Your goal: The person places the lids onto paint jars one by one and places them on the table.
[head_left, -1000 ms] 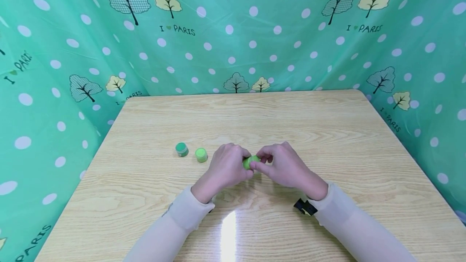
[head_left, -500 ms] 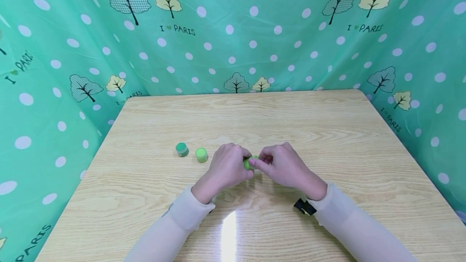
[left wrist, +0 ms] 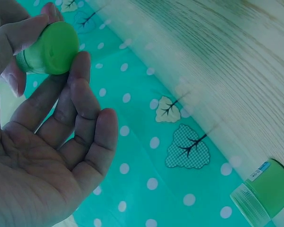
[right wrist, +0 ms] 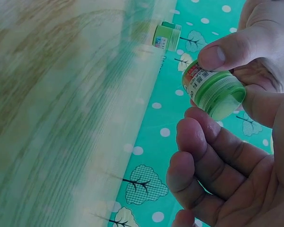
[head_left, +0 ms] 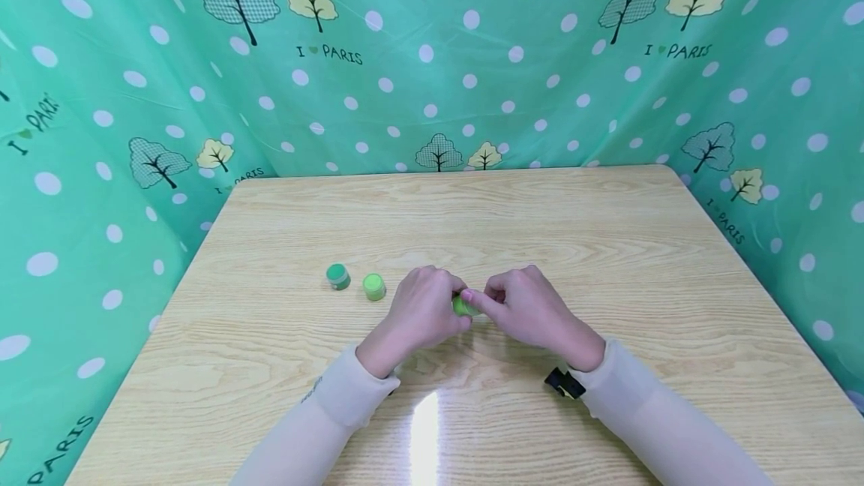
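Note:
My left hand (head_left: 421, 306) grips a small light-green paint jar (head_left: 462, 306), tilted on its side above the table. In the right wrist view, the jar (right wrist: 203, 82) shows a printed label and a clear ridged lid (right wrist: 225, 101). My right hand (head_left: 529, 310) pinches the lid end between thumb and fingers. The left wrist view shows the green bottom of the jar (left wrist: 61, 47) between the left thumb and fingertips. The other fingers of both hands are bent beneath it. From the head, the hands hide much of the jar.
Left of the hands, a light-green paint jar (head_left: 374, 287) and a dark-green paint jar (head_left: 337, 277) stand on the wooden table (head_left: 574, 223). A teal dotted curtain (head_left: 445, 96) hangs behind the table and along both sides.
My right thumb and fingers have shifted slightly around the lid end of the jar, with the thumb moving a little up and left. My left hand stays nearly still.

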`<state>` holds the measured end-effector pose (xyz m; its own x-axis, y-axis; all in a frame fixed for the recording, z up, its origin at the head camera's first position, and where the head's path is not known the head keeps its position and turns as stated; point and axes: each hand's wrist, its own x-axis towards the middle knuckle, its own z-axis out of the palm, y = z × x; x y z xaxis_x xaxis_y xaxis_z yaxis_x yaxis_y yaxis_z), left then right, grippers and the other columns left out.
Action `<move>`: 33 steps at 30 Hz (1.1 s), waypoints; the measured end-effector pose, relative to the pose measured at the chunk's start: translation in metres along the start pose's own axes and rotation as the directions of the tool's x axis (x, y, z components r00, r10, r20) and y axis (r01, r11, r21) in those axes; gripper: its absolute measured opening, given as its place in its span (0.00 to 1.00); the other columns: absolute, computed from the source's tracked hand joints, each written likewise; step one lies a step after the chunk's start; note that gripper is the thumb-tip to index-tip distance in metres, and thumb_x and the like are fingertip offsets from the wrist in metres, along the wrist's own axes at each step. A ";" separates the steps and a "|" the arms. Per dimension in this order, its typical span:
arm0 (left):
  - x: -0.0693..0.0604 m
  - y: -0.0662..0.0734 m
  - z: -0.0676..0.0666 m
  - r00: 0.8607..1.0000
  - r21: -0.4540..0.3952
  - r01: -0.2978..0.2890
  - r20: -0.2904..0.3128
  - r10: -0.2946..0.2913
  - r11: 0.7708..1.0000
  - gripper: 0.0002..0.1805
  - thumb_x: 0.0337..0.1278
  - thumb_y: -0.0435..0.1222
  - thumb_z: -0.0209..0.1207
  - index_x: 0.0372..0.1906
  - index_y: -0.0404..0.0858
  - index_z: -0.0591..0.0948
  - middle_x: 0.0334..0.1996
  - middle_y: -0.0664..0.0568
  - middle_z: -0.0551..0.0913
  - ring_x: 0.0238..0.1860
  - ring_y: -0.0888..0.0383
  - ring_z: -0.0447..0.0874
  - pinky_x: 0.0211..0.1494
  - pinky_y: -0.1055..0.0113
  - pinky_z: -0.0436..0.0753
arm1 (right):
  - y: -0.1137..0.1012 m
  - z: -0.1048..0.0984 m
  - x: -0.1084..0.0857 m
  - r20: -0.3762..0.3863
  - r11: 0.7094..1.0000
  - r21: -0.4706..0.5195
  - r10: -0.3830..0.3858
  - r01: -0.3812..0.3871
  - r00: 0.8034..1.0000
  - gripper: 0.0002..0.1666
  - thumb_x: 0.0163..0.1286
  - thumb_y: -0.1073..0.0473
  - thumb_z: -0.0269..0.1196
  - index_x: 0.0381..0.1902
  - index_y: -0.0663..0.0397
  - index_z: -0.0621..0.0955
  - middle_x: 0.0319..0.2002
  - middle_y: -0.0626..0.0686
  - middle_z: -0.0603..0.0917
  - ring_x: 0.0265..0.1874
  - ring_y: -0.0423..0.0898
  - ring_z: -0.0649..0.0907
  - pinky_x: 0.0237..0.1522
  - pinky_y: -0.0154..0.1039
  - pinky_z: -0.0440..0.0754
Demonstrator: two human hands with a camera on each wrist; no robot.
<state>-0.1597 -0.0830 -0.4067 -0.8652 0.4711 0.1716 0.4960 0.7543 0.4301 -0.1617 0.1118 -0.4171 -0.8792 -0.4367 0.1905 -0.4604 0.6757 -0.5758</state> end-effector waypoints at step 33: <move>0.001 -0.004 0.000 0.999 -0.024 -0.018 -0.028 0.018 1.000 0.15 0.39 0.34 0.74 0.15 0.50 0.79 0.10 0.66 0.69 0.17 0.66 0.63 0.23 0.69 0.68 | 0.000 -0.010 0.000 0.002 0.977 0.039 -0.208 0.208 0.978 0.24 0.51 0.65 0.81 0.47 0.50 0.87 0.42 0.41 0.89 0.38 0.43 0.82 0.49 0.47 0.67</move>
<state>-0.1623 -0.0861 -0.4080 -0.8580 0.4715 0.2038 0.5099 0.7341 0.4483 -0.1627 0.1178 -0.4086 -0.7640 -0.5689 0.3042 -0.6278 0.5468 -0.5541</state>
